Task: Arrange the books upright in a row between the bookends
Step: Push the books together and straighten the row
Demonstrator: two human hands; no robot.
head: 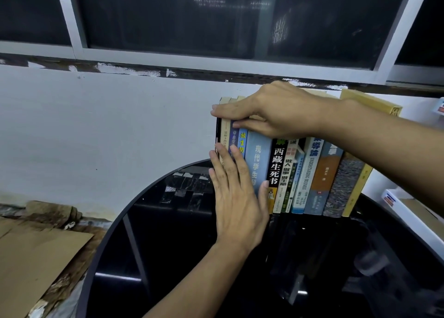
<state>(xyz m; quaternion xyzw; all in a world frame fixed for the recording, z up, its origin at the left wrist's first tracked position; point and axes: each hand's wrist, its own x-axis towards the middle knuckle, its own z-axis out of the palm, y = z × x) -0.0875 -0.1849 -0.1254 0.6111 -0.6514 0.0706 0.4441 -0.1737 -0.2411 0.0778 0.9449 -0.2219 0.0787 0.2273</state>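
Note:
A row of several books point(310, 173) stands upright on a round black glass table point(149, 221), spines toward me. My left hand point(236, 197) lies flat, fingers together, against the spines at the left end of the row. My right hand point(269, 112) rests on top of the leftmost books, fingers curled over their upper edges. A thin black bookend point(218, 135) shows at the row's left end. The right bookend is hidden; a yellow book point(358, 188) leans at the right end.
A white wall and a dark window run right behind the books. Flattened cardboard point(36, 257) lies on the floor left of the table. A white shelf with boxes point(408, 209) stands close at the right.

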